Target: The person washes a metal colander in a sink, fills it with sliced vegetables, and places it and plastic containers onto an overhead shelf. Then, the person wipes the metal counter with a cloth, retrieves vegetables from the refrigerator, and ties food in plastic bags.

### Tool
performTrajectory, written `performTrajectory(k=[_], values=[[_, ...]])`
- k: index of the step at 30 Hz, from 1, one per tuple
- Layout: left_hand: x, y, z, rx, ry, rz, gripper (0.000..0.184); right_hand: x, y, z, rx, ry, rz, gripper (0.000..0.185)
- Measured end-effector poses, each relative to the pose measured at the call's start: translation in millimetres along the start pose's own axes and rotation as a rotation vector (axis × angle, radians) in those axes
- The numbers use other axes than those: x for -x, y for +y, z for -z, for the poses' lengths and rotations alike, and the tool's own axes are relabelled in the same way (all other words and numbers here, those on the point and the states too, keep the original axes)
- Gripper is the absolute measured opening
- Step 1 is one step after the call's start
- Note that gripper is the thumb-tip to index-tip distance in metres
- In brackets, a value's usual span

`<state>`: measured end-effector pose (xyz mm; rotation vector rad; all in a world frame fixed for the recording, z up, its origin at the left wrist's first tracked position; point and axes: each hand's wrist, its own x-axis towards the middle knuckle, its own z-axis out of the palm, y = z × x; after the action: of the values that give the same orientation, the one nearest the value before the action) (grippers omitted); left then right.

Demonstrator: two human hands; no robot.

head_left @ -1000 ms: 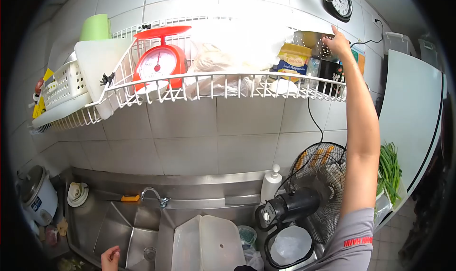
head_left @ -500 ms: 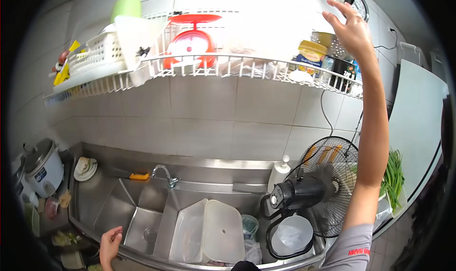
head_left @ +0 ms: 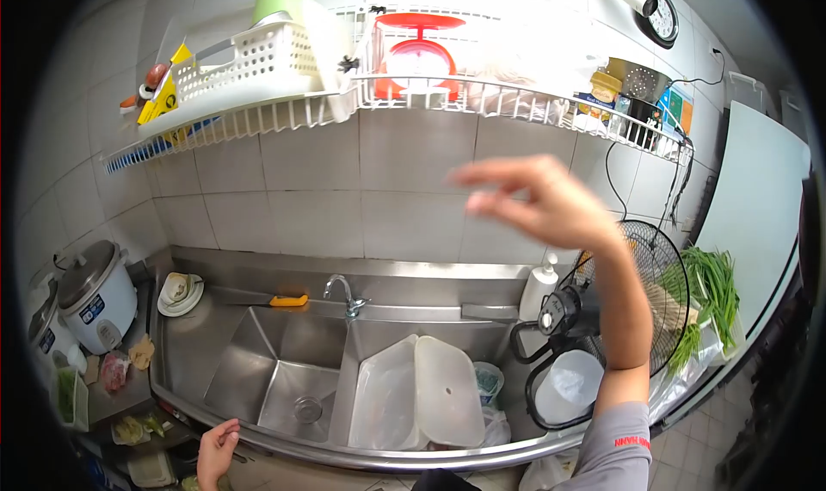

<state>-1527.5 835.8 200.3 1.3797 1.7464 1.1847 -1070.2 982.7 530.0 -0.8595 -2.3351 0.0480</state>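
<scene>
My right hand [head_left: 542,200] is raised in front of the tiled wall, below the white wire shelf [head_left: 516,104], slightly blurred, fingers apart and nothing between them. Low at the left, my left hand [head_left: 218,450] is near the front edge of the steel sink [head_left: 297,392], its fingers loosely curled with the thumb apart, holding nothing visible. Behind my right forearm stands a black fan [head_left: 662,319]. On the shelf are a red scale [head_left: 418,65], a white perforated basket [head_left: 258,61], a mayonnaise jar [head_left: 601,91] and a metal colander [head_left: 641,80].
Translucent tubs [head_left: 447,392] fill the right basin. An orange-handled knife [head_left: 288,301] and stacked dishes [head_left: 181,295] lie left of the faucet [head_left: 348,297]. A rice cooker [head_left: 99,306] stands far left. Beside the fan are a soap bottle [head_left: 539,290], a white bucket [head_left: 570,388] and green stalks [head_left: 710,297].
My right hand has come down and left from the shelf's right end and the clock. The view has shifted left and down. My left hand stays low by the sink edge.
</scene>
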Motion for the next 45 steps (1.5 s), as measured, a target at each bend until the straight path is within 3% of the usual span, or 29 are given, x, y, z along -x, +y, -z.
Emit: performTrajectory(k=[1, 2, 3, 5, 6, 8, 10, 13, 16, 17, 20, 24, 27, 31, 34, 37, 39, 42, 43, 44, 45], values=[[-3.4, -10.0, 9.8, 0.018, -0.027, -0.008, 0.031, -6.7, 4.8, -24.2, 0.025, -0.233, -0.001, 0.037], [-4.8, -16.5, 19.8, 0.047, -0.042, 0.002, 0.031, -13.0, 5.7, -44.1, 0.168, -0.482, -0.166, 0.043], [-8.0, -34.4, 34.5, 0.042, -0.056, -0.01, 0.032, -20.5, 10.2, -60.9, 0.376, -0.535, -0.276, 0.047], [-14.0, -66.8, 61.5, 0.053, -0.063, 0.007, 0.03, -37.3, 28.1, -67.6, 0.603, -0.116, -0.428, 0.045], [-12.1, -71.9, 76.9, -0.025, -0.094, 0.007, 0.031, -47.6, 52.8, -58.7, 0.469, 0.197, -0.476, 0.043], [-5.2, -81.3, 104.3, -0.174, -0.14, 0.014, 0.035, -65.0, 89.6, -39.5, 0.633, 0.867, -0.258, 0.026], [-3.9, -111.2, 128.4, -0.189, -0.125, 0.024, 0.035, -80.8, 94.8, -12.4, 0.854, 1.052, -0.227, 0.019], [-7.8, -125.3, 155.5, -0.209, -0.098, 0.04, 0.035, -109.9, 106.9, 18.1, 0.777, 0.875, -0.358, 0.029], [-25.2, -160.1, 164.3, -0.128, -0.063, 0.15, 0.035, -145.9, 117.8, 40.6, 0.798, 0.772, -0.838, 0.049], [-30.0, -173.1, 161.0, -0.066, -0.037, 0.151, 0.034, -154.8, 123.6, 54.7, 0.722, 0.631, -0.975, 0.067], [-31.4, -129.0, 145.0, -0.188, -0.036, -0.006, 0.034, -174.6, 138.4, 66.5, 0.879, 0.459, -1.081, 0.07], [-47.5, -121.7, 141.1, -0.243, -0.058, 0.077, 0.032, -181.2, 96.0, 44.5, 0.78, 0.627, -1.188, 0.058], [-62.6, -122.7, 132.1, -0.261, -0.06, 0.018, 0.03, -182.4, 127.5, 62.6, 0.698, 0.543, -1.176, 0.052], [-77.3, -106.8, 124.7, -0.263, -0.099, -0.058, 0.029, -181.5, 133.5, 63.9, 0.668, 0.648, -1.215, 0.051], [-81.6, -97.7, 123.1, -0.243, -0.113, -0.069, 0.029, -170.9, 110.2, 43.8, 0.778, 0.823, -1.102, 0.049], [-85.2, -111.4, 127.1, -0.223, -0.115, -0.015, 0.03, -150.7, 129.2, 54.1, 0.602, 0.8, -0.832, 0.048], [-84.9, -122.3, 132.7, -0.227, -0.109, 0.019, 0.031, -132.0, 112.2, 51.4, 0.768, 0.87, -0.814, 0.051], [-75.7, -126.7, 143.2, -0.255, -0.07, 0.024, 0.031, -111.8, 80.3, 47.0, 1.252, 1.145, -0.454, 0.044], [-75.9, -127.1, 145.8, -0.273, -0.066, 0.011, 0.031, -110.3, 74.9, 53.5, 1.322, 1.135, -0.428, 0.054], [-76.4, -129.9, 147.1, -0.291, -0.066, -0.001, 0.031, -111.6, 76.9, 60.0, 1.331, 1.102, -0.414, 0.08], [-78.5, -136.7, 146.9, -0.233, -0.046, 0.01, 0.027, -112.7, 85.8, 70.4, 1.329, 1.025, -0.352, 0.093]])
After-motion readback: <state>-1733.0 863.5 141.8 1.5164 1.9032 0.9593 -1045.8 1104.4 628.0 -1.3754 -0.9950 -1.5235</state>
